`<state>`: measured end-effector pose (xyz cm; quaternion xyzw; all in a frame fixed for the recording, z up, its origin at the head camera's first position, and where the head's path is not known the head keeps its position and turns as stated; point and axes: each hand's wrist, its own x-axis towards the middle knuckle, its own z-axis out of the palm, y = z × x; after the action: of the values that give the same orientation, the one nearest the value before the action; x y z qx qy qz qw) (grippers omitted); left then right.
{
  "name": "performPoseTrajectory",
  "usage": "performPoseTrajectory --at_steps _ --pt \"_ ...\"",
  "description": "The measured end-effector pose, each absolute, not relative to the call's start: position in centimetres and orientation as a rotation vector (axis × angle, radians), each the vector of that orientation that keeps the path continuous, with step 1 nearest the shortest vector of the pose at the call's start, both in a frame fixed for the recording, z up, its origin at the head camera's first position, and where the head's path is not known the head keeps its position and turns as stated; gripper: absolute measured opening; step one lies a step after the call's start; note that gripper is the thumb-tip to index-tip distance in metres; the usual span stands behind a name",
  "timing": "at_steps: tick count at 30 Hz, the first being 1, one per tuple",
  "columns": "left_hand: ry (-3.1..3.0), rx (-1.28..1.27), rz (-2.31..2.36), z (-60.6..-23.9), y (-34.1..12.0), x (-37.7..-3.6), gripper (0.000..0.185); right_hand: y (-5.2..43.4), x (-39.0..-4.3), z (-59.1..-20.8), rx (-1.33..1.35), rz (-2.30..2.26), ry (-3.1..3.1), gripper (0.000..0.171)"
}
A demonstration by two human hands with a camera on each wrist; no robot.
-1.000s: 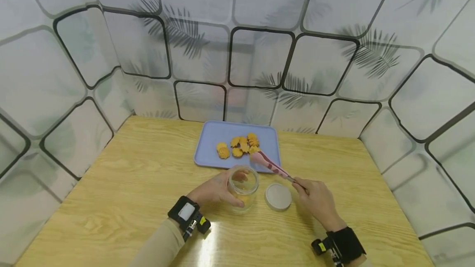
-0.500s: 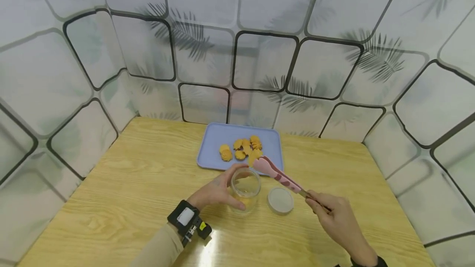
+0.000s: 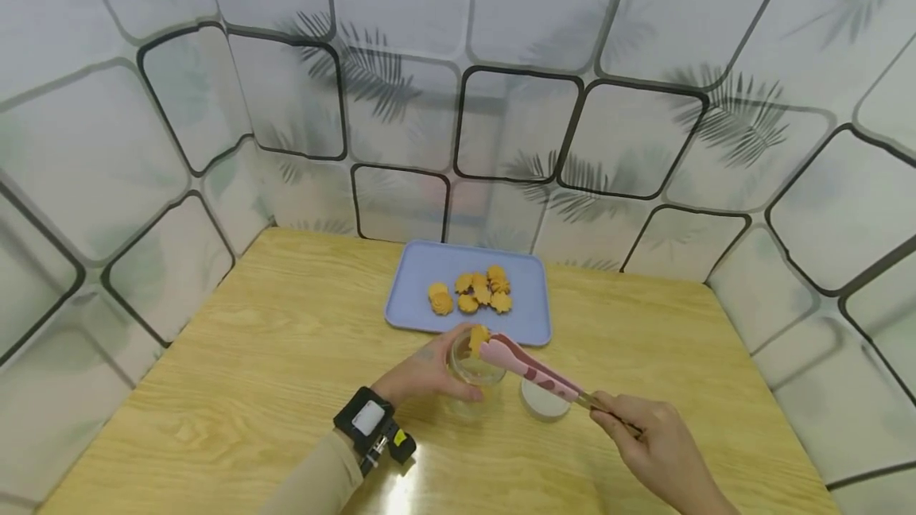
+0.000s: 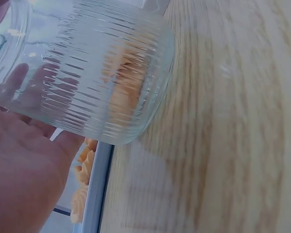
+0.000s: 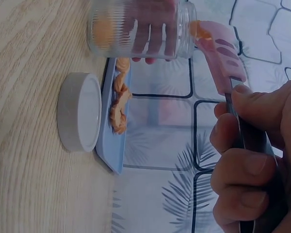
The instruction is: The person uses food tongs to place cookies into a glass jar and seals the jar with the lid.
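Observation:
My left hand [image 3: 432,372] curls round a clear ribbed glass jar [image 4: 82,73], which stands uncapped on the table. Cookies [image 4: 128,85] lie at the bottom of the jar. In my right hand [image 3: 654,439] is a pair of tongs [image 3: 533,370] with pink tips and a dark metal handle [image 5: 254,145]. Between those tips a cookie [image 3: 478,338] is pinched right at the jar's mouth. Behind the jar, several golden cookies [image 3: 481,292] sit on a blue tray [image 3: 418,261].
A round whitish lid [image 5: 80,111] lies on the wooden table [image 3: 236,372] just right of the jar. Patterned curtain walls [image 3: 522,125] enclose the table at the back and both sides.
My right hand has carried the tongs and a cookie from the tray's front edge to the jar's mouth. The left hand keeps its grip on the jar.

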<state>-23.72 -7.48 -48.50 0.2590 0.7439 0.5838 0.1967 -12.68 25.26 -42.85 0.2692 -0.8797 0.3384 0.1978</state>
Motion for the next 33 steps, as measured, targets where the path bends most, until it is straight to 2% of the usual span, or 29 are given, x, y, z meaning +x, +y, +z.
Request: performPoseTrajectory --at_steps 11,28,33 --pt "1.945 0.866 1.699 -48.3 -7.3 -24.4 0.084 25.7 -12.8 -42.3 0.813 0.929 -2.451 0.030" --pt "1.945 0.894 1.666 -48.9 -7.6 -24.7 0.089 26.1 -12.9 -43.0 0.885 0.973 -2.447 0.031" --pt "1.909 0.950 1.704 -49.2 -7.4 -25.0 0.088 26.1 -13.5 -43.1 0.733 1.104 -2.494 0.027"
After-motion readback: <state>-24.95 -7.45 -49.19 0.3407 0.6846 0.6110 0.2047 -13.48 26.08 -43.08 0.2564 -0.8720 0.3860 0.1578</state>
